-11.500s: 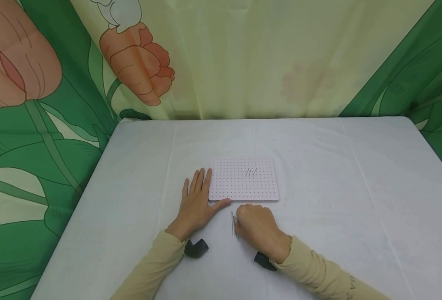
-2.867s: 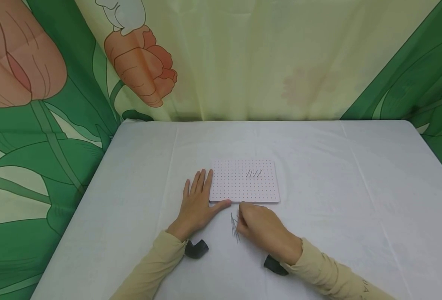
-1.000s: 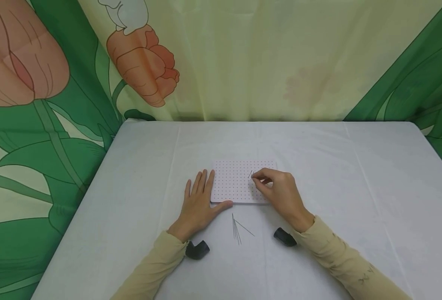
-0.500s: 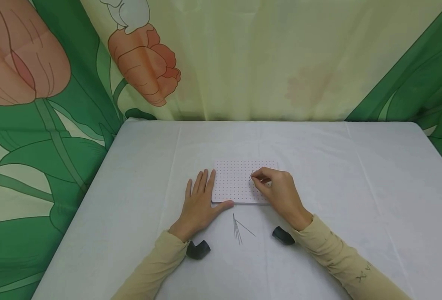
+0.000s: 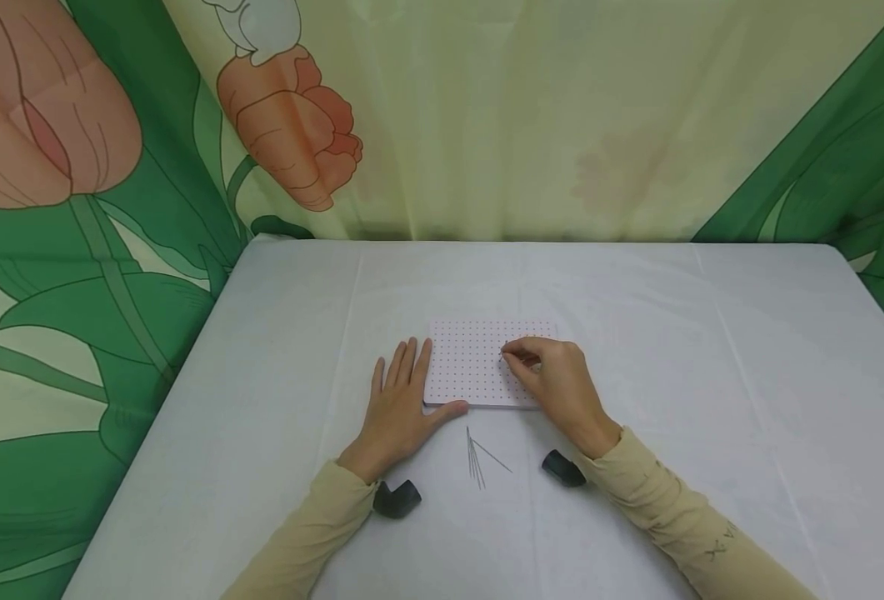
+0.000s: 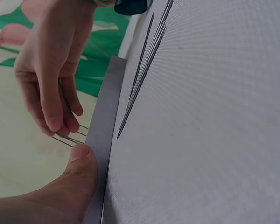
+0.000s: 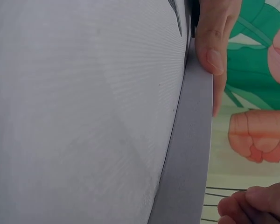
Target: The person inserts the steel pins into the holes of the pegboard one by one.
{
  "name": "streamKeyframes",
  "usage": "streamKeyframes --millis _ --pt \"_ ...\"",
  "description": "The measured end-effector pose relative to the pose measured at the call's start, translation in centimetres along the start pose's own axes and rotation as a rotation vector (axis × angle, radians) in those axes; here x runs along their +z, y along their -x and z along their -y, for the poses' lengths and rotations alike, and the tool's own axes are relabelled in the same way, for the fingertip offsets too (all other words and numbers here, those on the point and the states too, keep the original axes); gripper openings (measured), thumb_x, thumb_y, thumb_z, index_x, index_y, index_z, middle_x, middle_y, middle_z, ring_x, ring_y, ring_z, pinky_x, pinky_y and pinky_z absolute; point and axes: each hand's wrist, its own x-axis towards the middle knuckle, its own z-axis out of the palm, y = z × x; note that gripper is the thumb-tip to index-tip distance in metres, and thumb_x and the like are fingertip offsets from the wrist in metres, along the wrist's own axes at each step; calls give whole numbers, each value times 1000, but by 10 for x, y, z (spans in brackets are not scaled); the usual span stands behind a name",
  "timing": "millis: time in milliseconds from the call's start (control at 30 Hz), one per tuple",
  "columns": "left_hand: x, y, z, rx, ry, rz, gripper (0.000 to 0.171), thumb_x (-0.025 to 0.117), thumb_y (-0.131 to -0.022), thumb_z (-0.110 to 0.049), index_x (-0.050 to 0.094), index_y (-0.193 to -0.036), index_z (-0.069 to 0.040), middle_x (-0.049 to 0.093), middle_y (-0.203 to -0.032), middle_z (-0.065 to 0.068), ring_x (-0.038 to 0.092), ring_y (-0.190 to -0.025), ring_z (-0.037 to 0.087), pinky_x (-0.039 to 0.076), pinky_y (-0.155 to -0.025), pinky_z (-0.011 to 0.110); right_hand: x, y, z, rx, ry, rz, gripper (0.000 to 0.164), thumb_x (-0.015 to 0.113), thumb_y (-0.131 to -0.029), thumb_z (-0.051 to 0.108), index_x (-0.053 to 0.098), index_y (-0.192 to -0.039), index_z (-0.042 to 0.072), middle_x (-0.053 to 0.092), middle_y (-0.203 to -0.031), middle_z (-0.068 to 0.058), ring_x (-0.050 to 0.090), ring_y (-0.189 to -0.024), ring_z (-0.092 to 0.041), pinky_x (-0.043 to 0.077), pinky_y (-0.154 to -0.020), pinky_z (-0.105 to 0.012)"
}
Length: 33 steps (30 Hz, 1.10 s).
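A white board (image 5: pixel 456 358) with rows of small holes lies on the table. My left hand (image 5: pixel 389 421) rests flat beside it, fingers along the left edge and thumb at the front edge. Over the right half of the board, my right hand (image 5: pixel 561 383) pinches a thin metal pin (image 7: pixel 231 189) between thumb and forefinger. Several more metal pins (image 6: pixel 83 134) stand in the board under that hand, mostly hidden from above. In front of the board several loose pins (image 5: pixel 475 462) lie in a narrow fan, one pointing off to the right.
A white cloth covers the table (image 5: pixel 674 350). Black wrist pieces (image 5: pixel 397 500) sit by both sleeves. Behind the table's far edge hangs a printed curtain (image 5: pixel 524 125) with flowers and leaves.
Earlier, my right hand was at the loose pins while the standing pins grew from three to several. It has since moved up over the board with a pin. The left hand stays put.
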Motion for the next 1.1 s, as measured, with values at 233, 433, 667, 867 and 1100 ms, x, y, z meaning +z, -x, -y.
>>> streamKeyframes --millis 233,433,667,867,1100 --pt "-2 0 -1 -9 -4 14 106 57 -86 -70 9 -161 -13 7 -167 13 2 -155 29 -3 -123 53 -9 8 3 -33 44 -19 16 75 -82 -3 77 -98 -1 77 -92 -10 72 -77 -21 59 -71 -37" --pt "-2 0 -1 -9 -3 13 106 58 -86 -70 9 -161 -12 8 -167 14 3 -155 30 -2 -123 54 -14 19 11 -60 59 -17 16 74 -83 0 77 -98 3 76 -91 -4 71 -76 -16 59 -68 -33" --pt "-2 1 -2 -9 -6 13 106 58 -86 -69 9 -161 -12 8 -167 13 3 -155 29 -3 -123 53 -12 31 19 -80 149 27 14 79 -80 7 77 -93 10 74 -90 3 67 -72 -12 56 -66 -29" --pt "-2 0 -1 -2 -7 1 106 58 -86 -70 11 -161 -11 10 -167 14 4 -155 30 -1 -122 54 -9 37 23 -95 159 48 14 80 -78 7 76 -91 12 73 -89 6 68 -78 -11 56 -67 -29" --pt "-3 1 -2 -1 3 9 107 58 -86 -70 9 -161 -12 9 -167 14 4 -155 30 -1 -122 54 -4 45 29 -65 215 137 15 81 -77 11 76 -90 14 69 -85 8 64 -79 -8 54 -68 -28"
